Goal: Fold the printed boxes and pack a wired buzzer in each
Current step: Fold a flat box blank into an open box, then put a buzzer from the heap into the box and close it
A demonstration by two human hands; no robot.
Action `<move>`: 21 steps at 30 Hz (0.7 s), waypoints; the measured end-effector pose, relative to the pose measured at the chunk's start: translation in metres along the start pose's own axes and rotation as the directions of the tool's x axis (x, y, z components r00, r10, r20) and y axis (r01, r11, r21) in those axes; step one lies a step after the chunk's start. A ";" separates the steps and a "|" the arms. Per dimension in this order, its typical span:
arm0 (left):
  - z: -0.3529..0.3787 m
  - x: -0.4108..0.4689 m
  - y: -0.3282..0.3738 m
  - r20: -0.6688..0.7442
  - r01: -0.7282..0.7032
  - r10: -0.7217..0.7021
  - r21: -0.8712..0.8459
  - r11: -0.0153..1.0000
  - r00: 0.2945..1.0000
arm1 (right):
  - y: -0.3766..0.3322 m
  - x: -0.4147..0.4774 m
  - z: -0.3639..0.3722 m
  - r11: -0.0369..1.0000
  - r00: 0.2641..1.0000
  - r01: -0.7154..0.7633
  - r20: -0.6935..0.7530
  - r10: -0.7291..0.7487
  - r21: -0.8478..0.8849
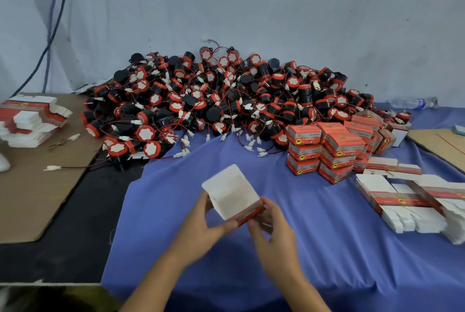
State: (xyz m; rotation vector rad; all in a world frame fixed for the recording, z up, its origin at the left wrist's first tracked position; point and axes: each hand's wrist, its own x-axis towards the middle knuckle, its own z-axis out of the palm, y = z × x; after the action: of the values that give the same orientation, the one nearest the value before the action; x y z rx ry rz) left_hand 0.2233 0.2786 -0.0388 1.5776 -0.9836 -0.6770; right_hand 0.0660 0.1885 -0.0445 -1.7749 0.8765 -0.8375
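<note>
Both of my hands hold one partly folded printed box (232, 193) above the blue cloth (327, 248), its white inside facing up and its red printed side toward me. My left hand (201, 228) grips its left and near edge, thumb on the front. My right hand (271, 231) pinches its right red side. A big heap of black and red wired buzzers (214, 100) with white plugs lies behind, against the wall. Finished red boxes (327, 148) are stacked at the right.
Flat unfolded boxes lie in a stack at the right (407, 201) and in another pile at the left (30, 120) on brown cardboard (32, 198). A plastic bottle (412, 102) lies at the back right. Cables (50, 29) hang on the wall at the left.
</note>
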 end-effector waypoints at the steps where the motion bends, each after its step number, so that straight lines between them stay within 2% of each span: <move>1: 0.002 0.002 -0.008 0.013 0.024 -0.025 0.113 0.993 1.000 | 0.009 -0.001 0.002 0.997 0.999 -0.021 0.029 0.023 -0.079; 3: 0.002 0.004 -0.020 0.018 0.054 -0.064 0.318 0.947 0.998 | 0.025 -0.002 0.002 0.961 0.999 0.002 0.031 0.007 -0.277; 4: 0.001 0.004 -0.021 0.024 0.056 -0.069 0.352 0.934 0.997 | 0.032 -0.002 0.001 0.937 1.000 0.020 0.017 -0.015 -0.347; 8: -0.013 0.013 -0.015 0.124 0.042 -0.087 0.326 0.944 0.989 | 0.042 0.011 -0.009 0.907 0.996 0.010 0.081 0.027 -0.422; 10: -0.024 0.018 -0.010 0.220 0.055 -0.119 0.276 0.960 0.968 | 0.040 0.022 -0.016 0.924 0.996 -0.034 0.065 0.064 -0.381; 12: -0.037 0.026 -0.005 0.264 0.127 -0.161 0.140 0.982 0.951 | 0.036 0.038 -0.021 0.948 0.995 -0.096 -0.020 0.094 -0.302; 14: -0.047 0.042 -0.002 0.179 0.230 -0.219 -0.039 0.972 0.959 | 0.033 0.060 -0.022 0.969 0.987 -0.155 -0.065 0.145 -0.190; 16: -0.050 0.066 -0.003 0.055 0.239 -0.233 -0.163 0.957 0.971 | 0.026 0.090 -0.019 0.978 0.985 -0.173 -0.038 0.170 -0.115; 21: -0.030 0.150 -0.007 -0.069 0.207 -0.227 -0.215 0.954 0.971 | 0.010 0.183 0.020 0.985 0.980 -0.165 0.119 0.159 0.041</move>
State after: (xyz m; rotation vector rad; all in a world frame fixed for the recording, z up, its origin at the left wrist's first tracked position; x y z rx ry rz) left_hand 0.3238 0.1634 -0.0277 1.5301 -0.6531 -0.8223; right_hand 0.1738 0.0396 -0.0319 -1.6658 0.9030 -0.6397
